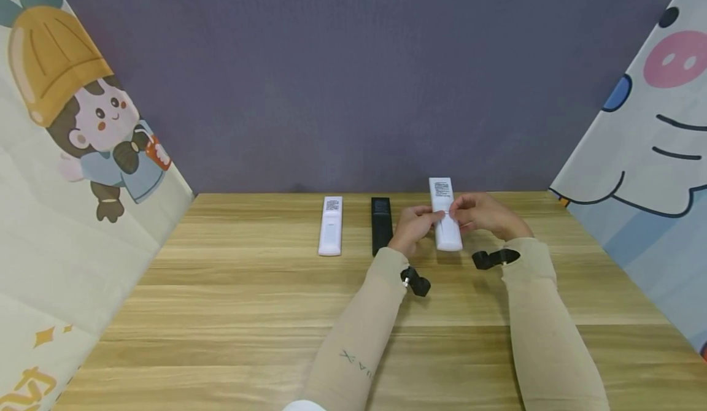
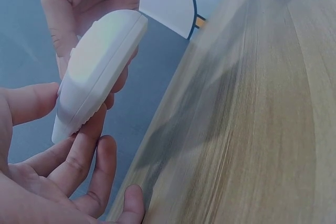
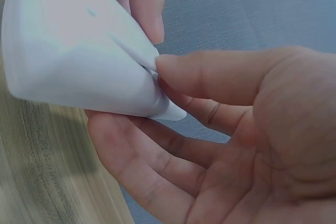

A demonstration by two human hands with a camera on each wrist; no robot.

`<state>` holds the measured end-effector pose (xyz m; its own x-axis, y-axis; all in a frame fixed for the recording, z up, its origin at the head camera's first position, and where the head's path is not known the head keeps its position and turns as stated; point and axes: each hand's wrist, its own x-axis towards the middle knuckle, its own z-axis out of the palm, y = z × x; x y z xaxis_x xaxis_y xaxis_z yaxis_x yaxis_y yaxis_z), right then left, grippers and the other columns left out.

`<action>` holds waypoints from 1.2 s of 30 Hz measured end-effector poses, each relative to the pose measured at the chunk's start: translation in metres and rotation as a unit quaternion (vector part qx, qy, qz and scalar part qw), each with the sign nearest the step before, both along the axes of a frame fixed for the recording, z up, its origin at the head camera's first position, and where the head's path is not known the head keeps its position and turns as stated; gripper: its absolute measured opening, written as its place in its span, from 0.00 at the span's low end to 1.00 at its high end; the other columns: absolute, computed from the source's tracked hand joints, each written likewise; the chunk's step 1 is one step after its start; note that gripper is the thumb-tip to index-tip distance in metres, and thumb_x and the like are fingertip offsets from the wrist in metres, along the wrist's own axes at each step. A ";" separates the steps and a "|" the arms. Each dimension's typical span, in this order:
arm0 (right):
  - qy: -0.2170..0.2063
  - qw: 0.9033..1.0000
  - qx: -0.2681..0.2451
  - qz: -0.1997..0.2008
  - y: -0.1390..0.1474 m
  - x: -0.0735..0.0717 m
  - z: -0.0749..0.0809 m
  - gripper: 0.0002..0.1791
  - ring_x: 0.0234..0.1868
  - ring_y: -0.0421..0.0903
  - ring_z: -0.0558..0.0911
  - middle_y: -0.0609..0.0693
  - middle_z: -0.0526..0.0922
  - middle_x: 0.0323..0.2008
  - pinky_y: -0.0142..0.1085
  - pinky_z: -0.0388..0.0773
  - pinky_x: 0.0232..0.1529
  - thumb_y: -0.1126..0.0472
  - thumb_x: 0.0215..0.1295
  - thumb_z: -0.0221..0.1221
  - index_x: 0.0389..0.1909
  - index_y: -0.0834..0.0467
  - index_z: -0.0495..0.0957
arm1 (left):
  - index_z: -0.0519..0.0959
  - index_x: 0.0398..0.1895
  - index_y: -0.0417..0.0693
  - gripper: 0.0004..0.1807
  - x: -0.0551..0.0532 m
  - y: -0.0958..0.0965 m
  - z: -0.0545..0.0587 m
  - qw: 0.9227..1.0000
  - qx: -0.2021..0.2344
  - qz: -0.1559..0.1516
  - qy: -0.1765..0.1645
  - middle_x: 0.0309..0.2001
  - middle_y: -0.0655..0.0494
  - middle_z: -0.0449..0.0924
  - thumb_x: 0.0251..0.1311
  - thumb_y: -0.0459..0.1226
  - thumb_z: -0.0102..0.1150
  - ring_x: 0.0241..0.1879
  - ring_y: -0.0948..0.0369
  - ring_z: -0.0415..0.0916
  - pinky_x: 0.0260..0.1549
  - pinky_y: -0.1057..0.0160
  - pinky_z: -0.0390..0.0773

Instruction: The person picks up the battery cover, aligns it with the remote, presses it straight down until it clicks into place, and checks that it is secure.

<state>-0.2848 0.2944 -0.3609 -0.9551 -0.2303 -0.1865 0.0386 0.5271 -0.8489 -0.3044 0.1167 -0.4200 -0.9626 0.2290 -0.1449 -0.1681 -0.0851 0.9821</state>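
A white remote control [image 1: 448, 236] is held up over the table's far part, its labelled back facing up. My left hand [image 1: 410, 229] grips it from the left, thumb on the back and fingers underneath, as the left wrist view shows. From the other side my right hand [image 1: 488, 216] holds the same remote. In the right wrist view, the right thumb [image 3: 220, 74] presses at a seam on the back of the remote [image 3: 68, 51], where a thin dark gap shows. The right fingers curl below its edge.
Left of my hands, a black remote control [image 1: 381, 224] and another white remote control [image 1: 330, 234] lie on the wooden table [image 1: 232, 319]. A dark grey panel [image 1: 331, 80] rises behind the table, with printed cloths [image 1: 38, 215] at both sides.
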 end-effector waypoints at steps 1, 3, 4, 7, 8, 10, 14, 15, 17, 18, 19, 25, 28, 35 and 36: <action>0.001 1.000 0.002 0.000 0.000 0.000 0.000 0.13 0.45 0.47 0.82 0.60 0.78 0.53 0.50 0.84 0.52 0.66 0.71 0.58 0.51 0.68 0.71 | 0.86 0.50 0.43 0.14 0.000 0.000 0.000 1.000 0.000 -0.001 0.000 0.38 0.56 0.86 0.65 0.40 0.68 0.35 0.62 0.80 0.53 0.46 0.81; 0.001 1.000 0.002 0.001 0.000 0.000 0.000 0.13 0.46 0.46 0.82 0.60 0.78 0.53 0.50 0.84 0.52 0.67 0.71 0.58 0.51 0.68 0.71 | 0.86 0.51 0.43 0.14 0.000 0.000 0.000 1.000 0.001 -0.002 -0.001 0.38 0.55 0.86 0.65 0.40 0.68 0.35 0.62 0.80 0.53 0.46 0.81; 0.001 1.000 0.001 0.000 0.000 -0.001 -0.001 0.12 0.46 0.47 0.82 0.61 0.78 0.54 0.50 0.84 0.51 0.67 0.71 0.58 0.51 0.68 0.71 | 0.86 0.51 0.43 0.15 0.001 -0.001 0.000 1.000 0.001 -0.003 -0.001 0.38 0.55 0.86 0.65 0.40 0.68 0.35 0.61 0.80 0.53 0.46 0.81; 0.000 1.000 0.001 0.000 0.001 -0.002 -0.002 0.12 0.46 0.47 0.82 0.62 0.78 0.55 0.51 0.84 0.52 0.68 0.71 0.57 0.51 0.69 0.71 | 0.85 0.52 0.43 0.15 0.001 -0.002 0.000 1.000 0.004 -0.006 -0.001 0.39 0.54 0.87 0.65 0.40 0.67 0.35 0.61 0.80 0.53 0.46 0.80; 0.000 1.000 0.001 0.000 0.000 -0.002 -0.002 0.12 0.46 0.47 0.82 0.62 0.78 0.55 0.51 0.84 0.52 0.68 0.71 0.57 0.51 0.69 0.71 | 0.85 0.53 0.44 0.15 0.001 -0.002 0.000 1.000 0.005 -0.007 -0.001 0.39 0.54 0.87 0.65 0.39 0.67 0.35 0.61 0.80 0.54 0.46 0.80; -0.001 1.000 0.001 -0.001 0.000 -0.002 -0.002 0.12 0.46 0.48 0.82 0.62 0.78 0.55 0.52 0.83 0.52 0.68 0.71 0.57 0.51 0.69 0.71 | 0.85 0.53 0.43 0.15 0.001 -0.002 0.000 1.000 0.008 -0.008 0.000 0.40 0.54 0.87 0.65 0.39 0.67 0.36 0.61 0.80 0.54 0.46 0.80; -0.002 1.000 0.001 -0.004 0.000 -0.003 -0.002 0.12 0.46 0.47 0.82 0.60 0.78 0.54 0.52 0.83 0.52 0.68 0.71 0.57 0.51 0.68 0.71 | 0.85 0.53 0.42 0.15 0.002 -0.002 0.000 1.000 0.012 -0.006 0.002 0.40 0.53 0.87 0.65 0.39 0.67 0.36 0.61 0.80 0.55 0.45 0.80; -0.002 1.000 0.001 -0.005 0.000 -0.003 -0.002 0.12 0.46 0.47 0.82 0.61 0.78 0.53 0.52 0.83 0.52 0.68 0.71 0.57 0.51 0.68 0.71 | 0.85 0.52 0.42 0.15 0.001 -0.002 0.000 1.000 0.013 -0.005 0.002 0.40 0.53 0.87 0.65 0.39 0.67 0.36 0.61 0.80 0.55 0.45 0.80; -0.002 1.000 0.001 -0.005 -0.001 -0.003 -0.002 0.12 0.46 0.47 0.82 0.61 0.78 0.53 0.52 0.83 0.52 0.67 0.71 0.57 0.50 0.68 0.71 | 0.85 0.52 0.42 0.15 0.001 -0.001 0.000 1.000 0.015 -0.005 0.004 0.40 0.53 0.87 0.65 0.38 0.67 0.36 0.61 0.80 0.55 0.45 0.80; 0.000 1.000 0.003 -0.002 -0.001 -0.002 -0.002 0.12 0.46 0.47 0.82 0.61 0.78 0.53 0.51 0.84 0.52 0.67 0.71 0.57 0.51 0.68 0.71 | 0.85 0.52 0.42 0.15 0.001 -0.001 0.000 1.000 0.015 -0.005 0.005 0.40 0.53 0.87 0.65 0.38 0.67 0.36 0.61 0.79 0.55 0.45 0.80; 0.000 1.000 0.002 -0.002 -0.001 -0.002 -0.001 0.12 0.46 0.47 0.82 0.61 0.78 0.53 0.51 0.84 0.52 0.67 0.71 0.57 0.51 0.69 0.71 | 0.85 0.52 0.41 0.15 0.001 -0.001 0.000 1.000 0.016 -0.005 0.006 0.40 0.53 0.87 0.66 0.38 0.67 0.36 0.61 0.79 0.55 0.45 0.80; 0.004 1.000 -0.002 0.001 -0.002 -0.001 0.000 0.12 0.45 0.47 0.82 0.61 0.78 0.52 0.52 0.83 0.52 0.68 0.71 0.57 0.50 0.70 0.70 | 0.85 0.52 0.42 0.14 0.001 -0.002 0.000 1.000 0.013 -0.009 0.009 0.38 0.55 0.86 0.66 0.38 0.66 0.35 0.62 0.79 0.55 0.44 0.80; 0.006 1.000 0.000 0.002 -0.002 -0.001 0.001 0.12 0.45 0.47 0.82 0.62 0.78 0.52 0.52 0.84 0.52 0.68 0.70 0.57 0.49 0.70 0.71 | 0.85 0.52 0.43 0.15 0.002 -0.003 0.001 1.000 0.014 -0.009 0.006 0.39 0.54 0.86 0.66 0.39 0.66 0.36 0.61 0.79 0.55 0.45 0.80; 0.007 1.000 0.002 0.001 -0.002 0.000 0.000 0.12 0.45 0.46 0.82 0.61 0.78 0.52 0.51 0.84 0.52 0.68 0.70 0.57 0.49 0.70 0.71 | 0.85 0.52 0.42 0.14 0.002 -0.002 0.000 1.000 0.018 -0.005 0.004 0.41 0.52 0.87 0.66 0.38 0.67 0.37 0.60 0.79 0.55 0.45 0.80; 0.007 1.000 0.003 0.001 -0.002 0.000 0.000 0.12 0.45 0.46 0.82 0.62 0.78 0.52 0.51 0.84 0.52 0.68 0.70 0.57 0.49 0.70 0.71 | 0.85 0.52 0.42 0.14 0.002 -0.001 0.000 1.000 0.018 -0.004 0.004 0.41 0.52 0.87 0.66 0.38 0.67 0.37 0.60 0.80 0.55 0.45 0.80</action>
<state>-0.2850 0.2923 -0.3607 -0.9573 -0.2311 -0.1739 0.0254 0.5320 -0.8464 -0.3020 0.1152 -0.4203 -0.9616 0.2424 -0.1284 -0.1608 -0.1188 0.9798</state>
